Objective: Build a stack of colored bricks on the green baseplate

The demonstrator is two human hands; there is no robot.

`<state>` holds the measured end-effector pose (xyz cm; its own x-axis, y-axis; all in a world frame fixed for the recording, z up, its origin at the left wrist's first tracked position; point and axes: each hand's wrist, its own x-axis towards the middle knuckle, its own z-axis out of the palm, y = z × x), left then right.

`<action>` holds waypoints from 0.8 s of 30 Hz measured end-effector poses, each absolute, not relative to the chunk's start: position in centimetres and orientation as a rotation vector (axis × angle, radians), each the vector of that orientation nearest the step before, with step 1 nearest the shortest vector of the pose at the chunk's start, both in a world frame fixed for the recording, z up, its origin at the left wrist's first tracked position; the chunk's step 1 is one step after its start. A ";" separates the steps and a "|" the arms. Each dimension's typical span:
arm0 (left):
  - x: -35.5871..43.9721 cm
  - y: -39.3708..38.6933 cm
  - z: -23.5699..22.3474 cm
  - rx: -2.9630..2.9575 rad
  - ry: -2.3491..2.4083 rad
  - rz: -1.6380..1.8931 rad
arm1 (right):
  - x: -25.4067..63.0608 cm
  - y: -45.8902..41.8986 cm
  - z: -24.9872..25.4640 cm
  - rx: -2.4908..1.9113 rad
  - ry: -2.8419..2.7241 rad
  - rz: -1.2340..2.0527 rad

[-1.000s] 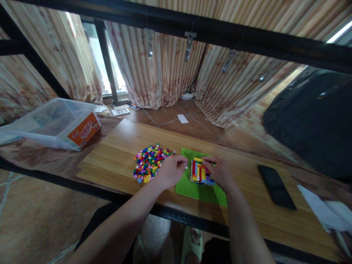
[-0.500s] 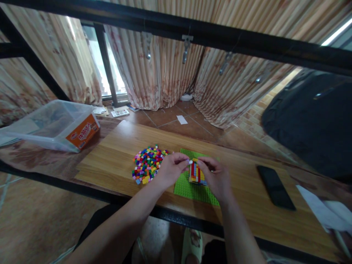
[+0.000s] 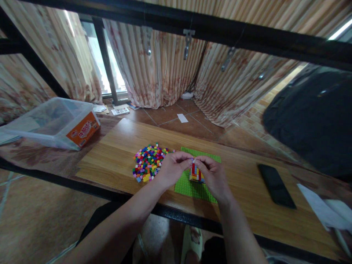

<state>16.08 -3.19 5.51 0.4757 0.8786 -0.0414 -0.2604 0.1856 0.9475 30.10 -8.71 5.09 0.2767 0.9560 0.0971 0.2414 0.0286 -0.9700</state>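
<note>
Over the far edge of a multicoloured block of stacked toy bricks (image 3: 197, 176), my two hands meet fingertip to fingertip. My left hand (image 3: 172, 169) is closed in a pinch on a small white brick (image 3: 194, 160). From the other side, my right hand (image 3: 213, 175) pinches at the same white brick, its fingers covering much of the stack. Under the stack lies a green studded baseplate (image 3: 189, 190). Left of it, a pile of small loose bricks (image 3: 148, 160) in many colours is partly hidden by my left hand.
A black phone (image 3: 276, 186) lies to the right on the wooden board (image 3: 110, 161), with white papers (image 3: 313, 205) beyond it. A clear plastic box (image 3: 55, 137) with an orange label stands at the left. A black metal bar (image 3: 176, 18) crosses above.
My left hand has carried the white brick right, from beside the stack to its far edge. My right hand has shifted left to meet it, from the stack's top onto the white brick.
</note>
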 end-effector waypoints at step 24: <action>16.1 -2.8 5.6 1.247 0.888 0.756 | 35.5 -8.5 3.2 -1.924 -1.416 0.166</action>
